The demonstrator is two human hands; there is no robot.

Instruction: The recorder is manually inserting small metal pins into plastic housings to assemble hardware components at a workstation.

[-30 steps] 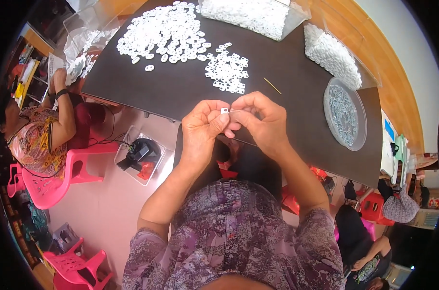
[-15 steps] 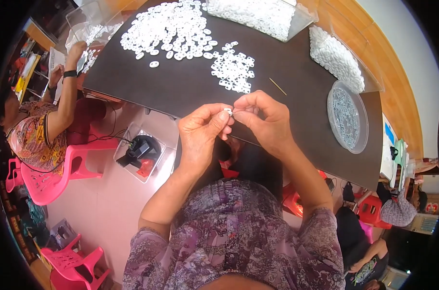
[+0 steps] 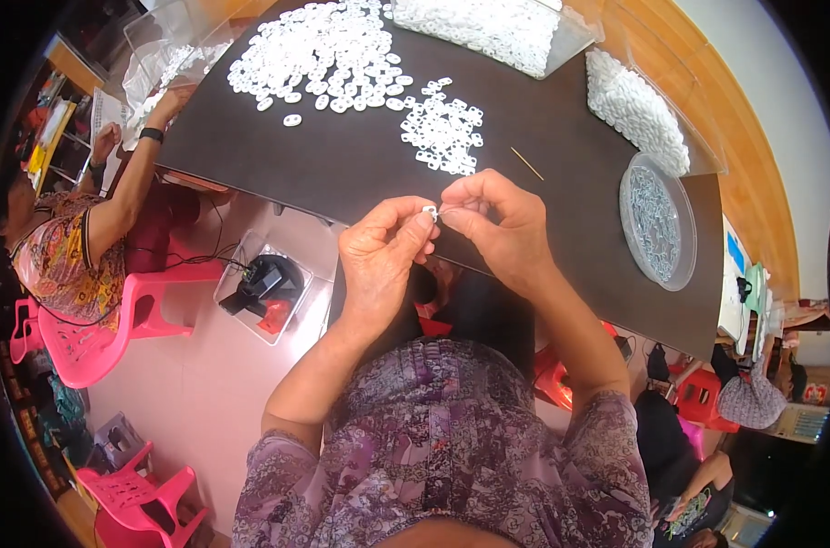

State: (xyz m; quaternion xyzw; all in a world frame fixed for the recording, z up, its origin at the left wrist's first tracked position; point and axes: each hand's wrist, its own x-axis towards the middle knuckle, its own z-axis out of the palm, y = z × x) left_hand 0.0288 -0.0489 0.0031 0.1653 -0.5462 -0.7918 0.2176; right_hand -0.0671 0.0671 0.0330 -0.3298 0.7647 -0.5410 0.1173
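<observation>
Over the near edge of the dark table (image 3: 561, 119), my left hand (image 3: 378, 251) pinches a small white plastic piece (image 3: 429, 211) between thumb and fingers. My right hand (image 3: 511, 233) is closed in a pinch right beside that piece; whatever its fingertips hold is too small to make out. Just beyond my hands lies a small pile of white two-holed rectangular pieces (image 3: 442, 128). A larger heap of white oval pieces (image 3: 314, 55) spreads behind it to the left. At the right stands a round clear dish (image 3: 627, 215) with many small silvery metal parts, probably screws.
A thin yellowish stick (image 3: 527, 163) lies on the table. Two clear bins of white pieces, a back bin (image 3: 488, 32) and a right bin (image 3: 639, 114), stand at the far side. A co-worker (image 3: 77, 228) sits at left on a pink chair (image 3: 132, 315), beside a tub (image 3: 273, 288).
My hands stay almost where they were, still pinched together at the white piece. The co-worker's arm at the left has reached farther toward the table.
</observation>
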